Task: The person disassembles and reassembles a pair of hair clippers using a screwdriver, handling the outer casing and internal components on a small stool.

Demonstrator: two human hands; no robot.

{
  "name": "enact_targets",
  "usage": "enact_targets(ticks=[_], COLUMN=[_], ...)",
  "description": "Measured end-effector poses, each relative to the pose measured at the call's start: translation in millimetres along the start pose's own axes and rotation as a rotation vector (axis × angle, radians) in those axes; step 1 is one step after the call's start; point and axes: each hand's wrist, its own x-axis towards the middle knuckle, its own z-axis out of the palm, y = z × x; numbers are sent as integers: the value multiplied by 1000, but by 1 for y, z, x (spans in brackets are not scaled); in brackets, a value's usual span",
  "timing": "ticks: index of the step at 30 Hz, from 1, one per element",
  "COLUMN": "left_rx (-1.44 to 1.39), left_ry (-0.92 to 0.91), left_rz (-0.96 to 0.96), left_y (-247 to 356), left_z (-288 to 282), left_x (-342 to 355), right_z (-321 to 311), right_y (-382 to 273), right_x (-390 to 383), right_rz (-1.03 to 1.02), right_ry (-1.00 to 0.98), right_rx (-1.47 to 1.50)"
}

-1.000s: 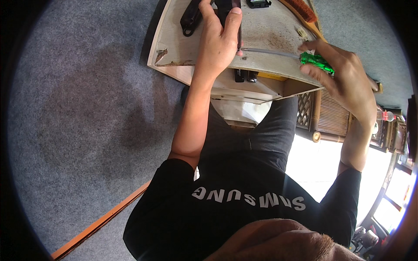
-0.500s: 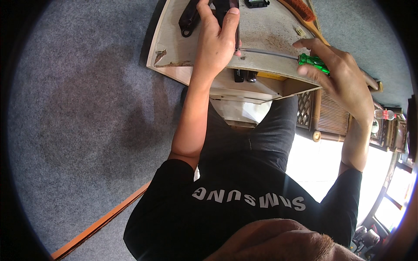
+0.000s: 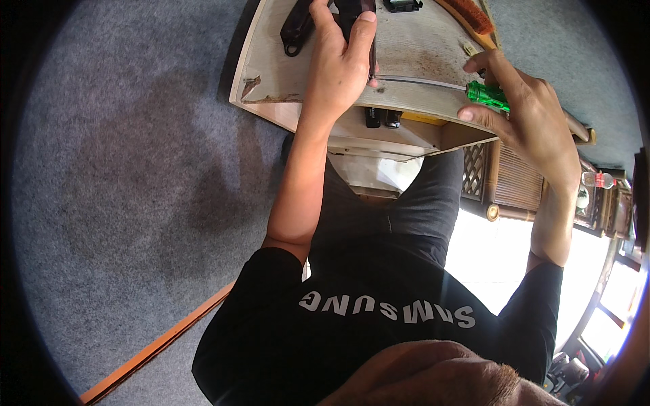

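Note:
My left hand [image 3: 338, 74] is closed around a dark plastic casing [image 3: 349, 12], its thumb along one side and a fingertip showing beneath. A similar dark piece with a small loop at its end [image 3: 295, 30] lies just left of that hand. In my right hand [image 3: 535, 118] is a screwdriver [image 3: 486, 97] with a clear green handle. Thumb and forefinger stand loosely either side of the handle. Its long metal shaft points left and reaches the lower side of the casing by my left fingers. Whether the tip sits in a screw is hidden.
Under my hands is a pale wooden worktop [image 3: 406, 54] with a chipped corner and brown crumbs. A brush with reddish bristles [image 3: 470, 15] and a small black part [image 3: 403, 5] lie on it. An open compartment below holds black items [image 3: 373, 118] and something yellow [image 3: 423, 118].
The screwdriver's handle has shifted very slightly right, and my right thumb and forefinger have spread a little wider around it. My left hand and the casing have barely moved.

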Motion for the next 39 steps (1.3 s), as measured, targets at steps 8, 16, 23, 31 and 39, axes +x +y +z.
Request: enact_targets(ticks=[8, 16, 23, 31, 39], left_rx=[-50, -28, -32, -39, -15], left_ry=[18, 3, -4, 13, 10], left_rz=[-45, -3, 13, -20, 10], left_y=[1, 2, -5, 3, 1], left_z=[1, 2, 0, 3, 1], left_x=[-2, -1, 0, -2, -1], right_z=[-6, 3, -5, 0, -10], right_y=[-2, -3, -4, -3, -3], right_x=[2, 3, 1, -3, 1], right_rz=[-84, -76, -96, -72, -128], right_ry=[95, 130, 101, 81, 98], right_rx=[-81, 0, -102, -19, -137])
